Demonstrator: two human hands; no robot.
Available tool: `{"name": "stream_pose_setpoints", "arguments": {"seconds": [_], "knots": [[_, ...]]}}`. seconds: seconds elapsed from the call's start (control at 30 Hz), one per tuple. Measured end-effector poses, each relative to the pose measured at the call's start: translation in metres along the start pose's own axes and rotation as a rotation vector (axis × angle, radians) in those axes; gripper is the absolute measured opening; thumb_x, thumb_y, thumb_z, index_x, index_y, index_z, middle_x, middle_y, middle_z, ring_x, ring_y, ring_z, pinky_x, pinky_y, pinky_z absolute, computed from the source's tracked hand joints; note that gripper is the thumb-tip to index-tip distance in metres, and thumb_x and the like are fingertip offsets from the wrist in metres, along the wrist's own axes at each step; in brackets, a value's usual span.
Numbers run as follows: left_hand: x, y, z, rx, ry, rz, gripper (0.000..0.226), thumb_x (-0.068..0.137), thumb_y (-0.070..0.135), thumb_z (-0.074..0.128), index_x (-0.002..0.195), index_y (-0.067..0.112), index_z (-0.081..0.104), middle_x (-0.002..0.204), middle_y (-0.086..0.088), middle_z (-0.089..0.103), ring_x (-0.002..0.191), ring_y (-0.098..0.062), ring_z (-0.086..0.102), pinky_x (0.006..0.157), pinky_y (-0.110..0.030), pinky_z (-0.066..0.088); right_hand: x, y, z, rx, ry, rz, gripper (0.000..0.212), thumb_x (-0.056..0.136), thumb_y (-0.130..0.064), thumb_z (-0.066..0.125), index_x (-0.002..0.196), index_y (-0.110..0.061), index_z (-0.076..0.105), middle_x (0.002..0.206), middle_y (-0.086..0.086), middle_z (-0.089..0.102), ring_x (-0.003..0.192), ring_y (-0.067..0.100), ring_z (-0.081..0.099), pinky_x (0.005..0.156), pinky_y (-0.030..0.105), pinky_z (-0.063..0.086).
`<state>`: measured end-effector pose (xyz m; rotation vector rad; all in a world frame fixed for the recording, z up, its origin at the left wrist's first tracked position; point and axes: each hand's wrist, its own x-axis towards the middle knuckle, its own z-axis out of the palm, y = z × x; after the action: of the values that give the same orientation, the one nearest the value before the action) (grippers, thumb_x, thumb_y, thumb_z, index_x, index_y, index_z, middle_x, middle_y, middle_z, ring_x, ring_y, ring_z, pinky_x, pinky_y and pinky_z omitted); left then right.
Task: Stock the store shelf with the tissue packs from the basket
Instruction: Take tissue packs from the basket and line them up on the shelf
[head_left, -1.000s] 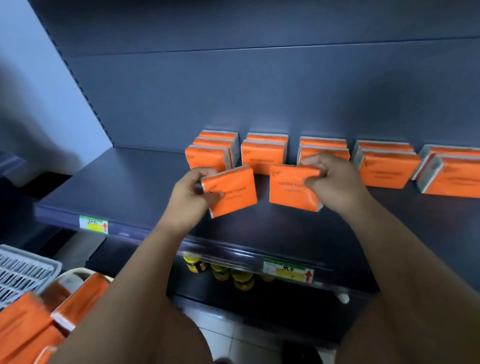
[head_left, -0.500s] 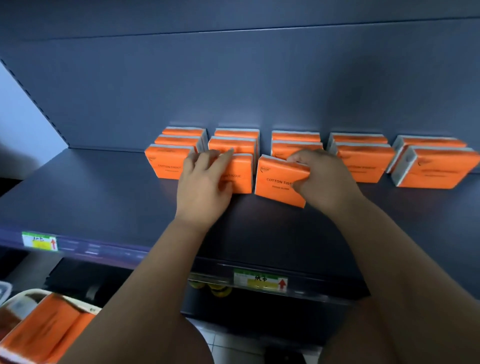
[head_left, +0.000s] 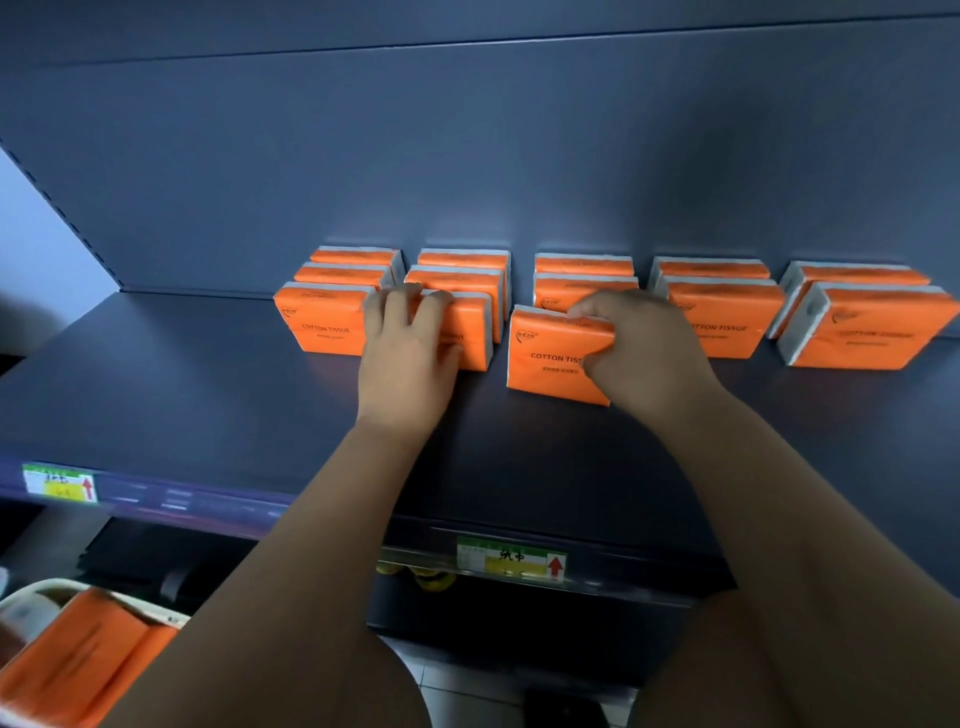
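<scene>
Dark shelf (head_left: 208, 395), placing step underway: one tissue pack (head_left: 475, 338) is pressed into line under the left hand (head_left: 405, 364) and its flat fingers, a second pack (head_left: 545, 364) is pinched by the right hand (head_left: 644, 353) (forward of its row), so a straight push back seems needed next.

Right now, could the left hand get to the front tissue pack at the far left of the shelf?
Probably yes. That far-left front pack stands right beside the left hand, which rests on the neighbouring pack; bare shelf lies in front, nothing between.
</scene>
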<state>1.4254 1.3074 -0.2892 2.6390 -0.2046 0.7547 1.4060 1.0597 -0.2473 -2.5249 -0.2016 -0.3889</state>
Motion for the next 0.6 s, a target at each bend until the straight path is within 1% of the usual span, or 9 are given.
{"name": "stream_pose_setpoints", "arguments": {"seconds": [0.07,0.17,0.27,0.3,0.5,0.6], "knots": [[-0.0005,-0.0009,0.0015,0.002,0.014,0.017,0.05,0.087,0.013,0.072,0.135,0.018,0.06,0.151,-0.012,0.046,0.14,-0.042,0.036,0.104,-0.05,0.044,0.0007,-0.0001,0.0011,-0.011,0.007,-0.01,0.06,0.078,0.003,0.071,0.128,-0.03,0.069,0.125,-0.002,0.065,0.116,0.021,0.06,0.093,0.042,0.055],[-0.0009,-0.0023,0.0028,-0.003,0.026,0.032,0.05,0.088,0.015,0.074,0.136,0.018,0.06,0.152,-0.012,0.045,0.141,-0.042,0.037,0.101,-0.052,0.047,0.0017,0.0002,0.0023,-0.009,0.0,0.001,0.06,0.079,0.003,0.071,0.13,-0.03,0.068,0.125,-0.001,0.064,0.115,0.022,0.06,0.094,0.043,0.055],[0.001,-0.0038,0.0028,0.015,0.033,0.031,0.05,0.088,0.017,0.074,0.136,0.018,0.06,0.15,-0.01,0.047,0.14,-0.04,0.037,0.09,-0.05,0.053,0.0013,0.0004,0.0028,-0.004,0.001,-0.001,0.06,0.079,0.002,0.071,0.13,-0.029,0.067,0.127,-0.001,0.064,0.117,0.021,0.06,0.095,0.043,0.055],[0.0018,-0.0044,0.0027,0.02,0.032,0.031,0.051,0.087,0.018,0.074,0.136,0.018,0.06,0.149,-0.01,0.048,0.14,-0.039,0.038,0.089,-0.049,0.054,0.0013,0.0004,0.0028,-0.001,0.001,-0.002,0.061,0.079,0.002,0.071,0.13,-0.029,0.067,0.127,-0.001,0.064,0.117,0.022,0.06,0.096,0.043,0.055],[0.0061,-0.0057,0.0048,0.064,0.03,0.043,0.051,0.086,0.021,0.074,0.136,0.016,0.06,0.142,-0.009,0.054,0.137,-0.038,0.041,0.096,-0.049,0.052,0.0,-0.0011,0.001,0.006,-0.003,0.011,0.061,0.08,0.003,0.07,0.132,-0.029,0.066,0.128,-0.002,0.063,0.116,0.021,0.06,0.092,0.042,0.056],[0.0069,-0.0058,0.0061,0.077,0.038,0.056,0.052,0.086,0.022,0.074,0.135,0.016,0.06,0.139,-0.009,0.056,0.132,-0.04,0.045,0.104,-0.052,0.046,-0.0003,-0.0009,0.0017,0.008,0.003,0.009,0.061,0.079,0.002,0.07,0.131,-0.029,0.067,0.129,-0.002,0.063,0.118,0.02,0.059,0.096,0.042,0.054]]}}
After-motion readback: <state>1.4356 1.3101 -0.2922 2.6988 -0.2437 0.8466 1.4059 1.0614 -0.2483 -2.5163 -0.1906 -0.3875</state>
